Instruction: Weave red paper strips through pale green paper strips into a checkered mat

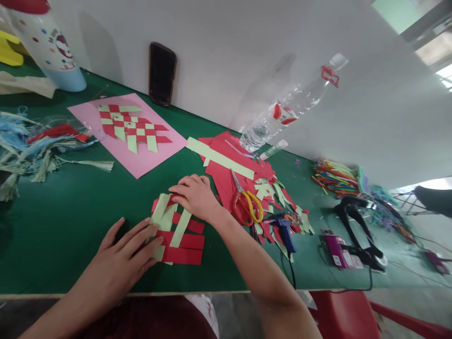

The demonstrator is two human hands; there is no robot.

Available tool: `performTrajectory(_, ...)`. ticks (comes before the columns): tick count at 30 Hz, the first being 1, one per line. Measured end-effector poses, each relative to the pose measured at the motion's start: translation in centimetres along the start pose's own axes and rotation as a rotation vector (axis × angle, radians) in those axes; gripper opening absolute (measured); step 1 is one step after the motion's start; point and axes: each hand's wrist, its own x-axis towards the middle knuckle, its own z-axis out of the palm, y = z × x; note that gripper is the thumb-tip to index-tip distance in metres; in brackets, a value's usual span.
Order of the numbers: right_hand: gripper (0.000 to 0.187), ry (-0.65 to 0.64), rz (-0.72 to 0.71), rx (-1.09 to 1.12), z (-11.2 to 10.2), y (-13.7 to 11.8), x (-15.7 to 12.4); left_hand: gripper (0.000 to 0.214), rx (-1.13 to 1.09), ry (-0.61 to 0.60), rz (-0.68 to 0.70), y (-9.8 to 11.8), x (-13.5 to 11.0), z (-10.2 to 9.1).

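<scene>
A small woven piece of red and pale green paper strips (187, 255) lies flat on the green table in front of me. My left hand (129, 249) rests with spread fingers on its left edge, pressing the strips down. At the top edge, the bent fingers of my right hand (196, 197) close on a red paper strip (172, 200); the fingertips partly hide it. A loose-ended pale green strip (181, 228) runs down from under that hand across the red strips. Finished-looking woven red and green pieces (136, 126) lie on a pink sheet (136, 162) behind.
Right of my hands are scissors (247, 205), a blue glue gun (285, 235), red sheets (221, 179) and paper scraps (266, 190). A plastic bottle (282, 113), glue stick (273, 149) and phone (161, 74) stand at the wall. Tassels (42, 155) lie left, near a tumbler (52, 52).
</scene>
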Motion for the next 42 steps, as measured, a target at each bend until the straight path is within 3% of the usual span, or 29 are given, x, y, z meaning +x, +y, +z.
performTrajectory(9,0.02,0.083,0.172,-0.058,0.7,2.5,2.7,0.033,0.002,0.014,0.001,0.2,0.1,-0.2)
performTrajectory(15,0.028,0.193,0.269,-0.08,-0.9,3.9,3.3,0.034,0.034,-0.031,-0.017,0.2,-0.5,-0.3)
performTrajectory(18,0.036,0.267,0.25,-0.068,-1.4,2.8,0.6,0.033,0.066,-0.011,0.0,0.0,-0.7,-0.5)
performTrajectory(20,0.036,0.319,0.108,0.002,-1.0,1.3,-2.3,0.033,0.059,-0.016,0.042,-0.3,-0.5,-0.7)
performTrajectory(24,0.031,0.236,-0.129,0.047,1.3,-2.1,-8.6,0.035,-0.008,-0.055,0.148,-0.9,0.9,-0.8)
performTrajectory(28,0.046,0.185,-0.013,0.018,3.5,-3.9,-13.3,0.038,-0.08,-0.099,0.136,-1.3,1.5,-0.8)
performTrajectory(31,0.047,0.189,0.03,-0.033,4.1,-3.6,-14.9,0.038,-0.12,-0.114,0.084,-1.6,0.4,-1.2)
performTrajectory(36,0.044,0.248,0.052,-0.065,3.7,-3.5,-12.8,0.041,-0.133,-0.133,-0.03,-2.4,-2.9,-2.5)
performTrajectory(42,0.049,0.061,-0.091,-0.05,3.7,-4.8,-6.9,0.043,-0.038,-0.125,-0.055,-3.0,-5.2,-3.2)
